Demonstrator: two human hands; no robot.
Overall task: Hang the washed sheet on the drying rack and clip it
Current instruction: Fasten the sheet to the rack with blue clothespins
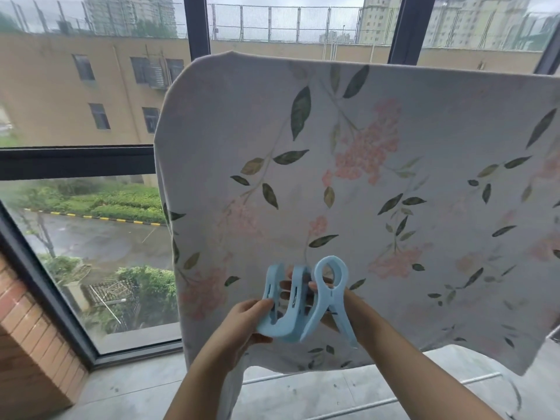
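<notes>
A white sheet printed with green leaves and pink flowers hangs over the top bar of the drying rack, which it hides. Its lower edge hangs above the floor. In front of the sheet's lower left part I hold big light-blue plastic clips. My left hand grips one or two clips by their lower ends, jaws pointing up. My right hand holds another clip from behind, its ring-shaped jaw upward. The clips touch each other.
White rack rails show low under the sheet on the right. A large dark-framed window fills the wall behind. A brick-tiled wall stands at the lower left, over a grey concrete floor.
</notes>
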